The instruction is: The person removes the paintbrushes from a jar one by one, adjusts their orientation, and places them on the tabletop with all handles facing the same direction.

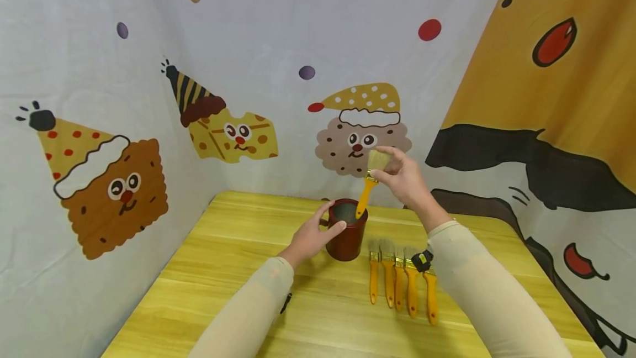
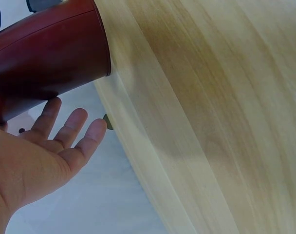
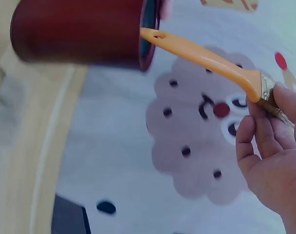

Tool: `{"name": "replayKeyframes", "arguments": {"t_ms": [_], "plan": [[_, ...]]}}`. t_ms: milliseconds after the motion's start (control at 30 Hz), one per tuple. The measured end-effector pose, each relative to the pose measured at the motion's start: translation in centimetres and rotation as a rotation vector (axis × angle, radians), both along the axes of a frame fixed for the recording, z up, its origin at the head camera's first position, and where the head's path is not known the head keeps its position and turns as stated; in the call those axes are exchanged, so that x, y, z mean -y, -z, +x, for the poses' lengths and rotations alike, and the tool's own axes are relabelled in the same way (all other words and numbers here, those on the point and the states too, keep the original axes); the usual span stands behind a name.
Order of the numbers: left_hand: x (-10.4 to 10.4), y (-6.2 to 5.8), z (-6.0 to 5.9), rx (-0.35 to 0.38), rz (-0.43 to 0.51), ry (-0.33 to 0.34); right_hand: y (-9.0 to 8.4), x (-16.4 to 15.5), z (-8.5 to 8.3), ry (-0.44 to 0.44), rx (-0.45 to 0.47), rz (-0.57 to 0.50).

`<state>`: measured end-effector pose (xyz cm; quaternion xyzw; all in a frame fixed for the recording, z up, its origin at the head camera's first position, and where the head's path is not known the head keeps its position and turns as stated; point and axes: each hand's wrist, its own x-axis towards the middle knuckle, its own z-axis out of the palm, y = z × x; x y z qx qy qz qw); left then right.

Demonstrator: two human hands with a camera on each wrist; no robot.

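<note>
A dark red mug point(image 1: 346, 241) stands upright on the table, its mouth upward and a handle at its left side. My left hand point(image 1: 311, 238) is at the mug's left side, with the thumb across its upper front and the other fingers loosely extended beside it. My right hand point(image 1: 403, 178) pinches a paintbrush point(image 1: 366, 192) near its metal band, bristles up. Its orange handle slants down, and in the right wrist view the handle's end point(image 3: 150, 34) is at the mug's rim.
Several more paintbrushes point(image 1: 399, 278) with orange handles lie side by side right of the mug, below my right forearm. The wood-patterned table point(image 1: 238, 269) ends at a cloth backdrop point(image 1: 278, 43) printed with cartoon figures.
</note>
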<state>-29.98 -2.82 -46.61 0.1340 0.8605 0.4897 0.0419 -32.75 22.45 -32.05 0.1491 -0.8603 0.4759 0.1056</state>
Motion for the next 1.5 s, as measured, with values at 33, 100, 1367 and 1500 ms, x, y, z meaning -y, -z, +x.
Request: {"name": "replayKeyframes", "arguments": {"t_ms": [33,100,1367,1500], "plan": [[0.0,0.0,0.0,-0.003,0.004,-0.001,-0.2,-0.7,0.0,0.013,-0.002,0.002],[0.0,0.1,0.0,-0.01,0.006,-0.003,-0.5,-2.1,0.2,0.04,-0.004,0.018],[-0.1,-0.2,0.3,-0.032,-0.001,-0.005,8.3,-18.6,3.0,0.091,0.405,0.309],[-0.2,-0.2,0.2,-0.037,-0.014,-0.009,9.1,-19.3,3.1,0.089,0.461,0.301]]}}
